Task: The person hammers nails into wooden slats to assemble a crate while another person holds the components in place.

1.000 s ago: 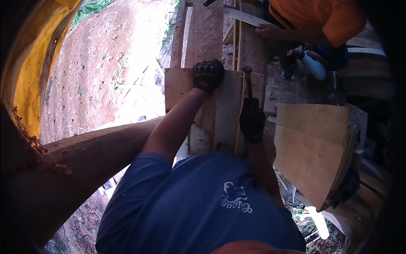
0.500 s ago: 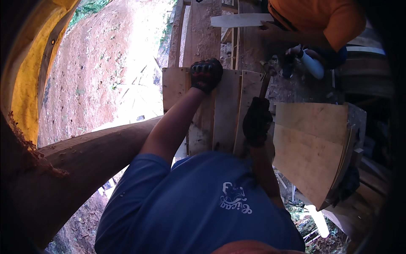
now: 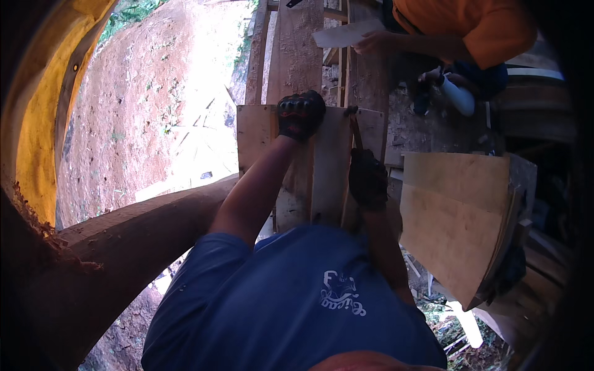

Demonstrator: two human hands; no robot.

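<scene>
My left hand (image 3: 301,115), in a black glove with knuckle guards, is closed over the far edge of a wooden board (image 3: 331,145). Its fingertips are hidden from view. To its right, my right hand (image 3: 369,179), also in a dark glove, is wrapped round the handle of a hammer (image 3: 356,131). The hammer's dark head sits at the board's far edge, at or just above the wood. I cannot tell whether a nail stands beneath it. Small dark spots mark the board's far left corner.
A person in an orange top (image 3: 467,28) crouches at the far right, holding a pale flat piece (image 3: 348,34). Stacked plywood sheets (image 3: 455,204) stand at the right. A thick timber beam (image 3: 148,216) runs along my left. Long planks (image 3: 296,55) stretch away ahead; bare soil slopes at left.
My right hand has swung the hammer left, bringing its head to the board's edge. My left hand stays at the edge. The other person's pale piece has tilted and moved slightly.
</scene>
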